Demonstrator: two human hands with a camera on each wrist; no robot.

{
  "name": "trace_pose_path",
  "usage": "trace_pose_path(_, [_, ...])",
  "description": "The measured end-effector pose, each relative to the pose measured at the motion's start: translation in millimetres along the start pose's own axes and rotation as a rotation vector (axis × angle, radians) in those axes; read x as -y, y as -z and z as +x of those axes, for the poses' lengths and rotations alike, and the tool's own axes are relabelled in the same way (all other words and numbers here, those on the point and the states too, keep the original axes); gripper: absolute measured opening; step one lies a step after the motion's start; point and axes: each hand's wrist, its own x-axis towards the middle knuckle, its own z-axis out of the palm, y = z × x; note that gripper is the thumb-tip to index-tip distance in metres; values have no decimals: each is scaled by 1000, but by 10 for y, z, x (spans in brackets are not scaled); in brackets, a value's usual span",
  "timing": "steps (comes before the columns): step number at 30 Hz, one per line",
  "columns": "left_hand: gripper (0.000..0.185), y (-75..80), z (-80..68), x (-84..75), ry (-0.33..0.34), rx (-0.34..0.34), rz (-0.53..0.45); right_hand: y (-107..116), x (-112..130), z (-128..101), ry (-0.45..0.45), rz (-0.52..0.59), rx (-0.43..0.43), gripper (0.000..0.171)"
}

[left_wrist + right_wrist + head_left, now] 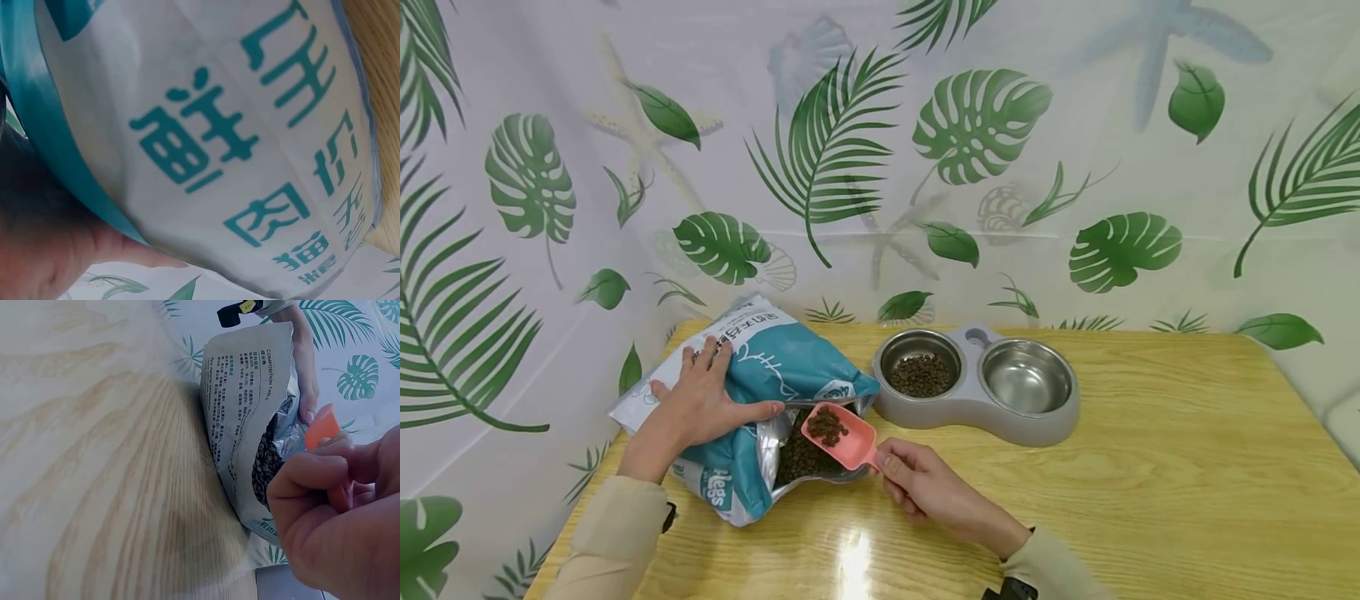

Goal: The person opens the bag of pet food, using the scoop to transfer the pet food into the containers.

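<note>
A teal and white pet food bag point(797, 354) lies on its side at the table's left, its mouth facing the right hand. My left hand point(700, 404) rests on top of it with fingers spread and thumb stretched along the mouth's upper edge. Brown kibble point(801, 462) shows inside the silver lining. In my right hand point(936, 492) the handle of a pink scoop point(861, 446) is gripped between thumb and curled fingers. The scoop is over the bag's mouth, with a small heap of kibble point(826, 427) in it. Printed text covers the bag's underside point(240, 400) in the right wrist view.
Behind the scoop, a grey double feeder point(962, 412) stands near the table's back edge. Its left steel bowl point(951, 350) contains kibble; the right steel bowl point(1028, 379) has a bare bottom. A leaf-patterned sheet point(865, 292) hangs behind the wooden table point(1187, 467).
</note>
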Motion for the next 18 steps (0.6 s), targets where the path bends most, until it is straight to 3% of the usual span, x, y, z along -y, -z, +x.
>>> trace_pose_path(10, [134,-19,4,3,-4,4,-7,51,59,-24,21,-5,-4,42])
trace_pose_path(18, [134,-14,1,13,-8,0,-7,280,256,-77,53,-123,-182,41])
